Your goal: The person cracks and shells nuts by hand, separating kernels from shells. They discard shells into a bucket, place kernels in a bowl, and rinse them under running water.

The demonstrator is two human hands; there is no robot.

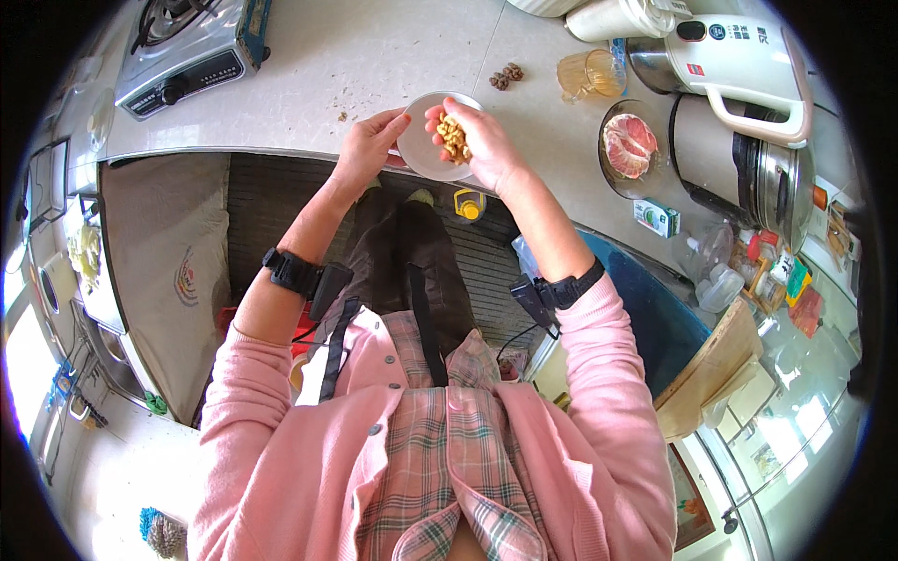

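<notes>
My left hand [370, 144] grips the left rim of a round white plate [421, 151] at the counter's edge, thumb on top. Over the right part of the plate, my right hand [473, 137] cups a heap of shelled walnut kernels [452, 138] in its curled fingers. Whether its fingers touch the plate I cannot tell. A few dark brown walnut pieces [506, 76] lie on the counter beyond the plate to the right. Small crumbs [342, 116] are scattered on the counter near my left hand.
A gas stove [186, 77] stands at the upper left. To the right are an amber glass mug [591, 73], peeled grapefruit [630, 146] on a dark glass plate, a white electric kettle [744, 63], a steel pot [715, 151] and a small box [657, 217]. A yellow-capped jug [469, 207] sits below the counter.
</notes>
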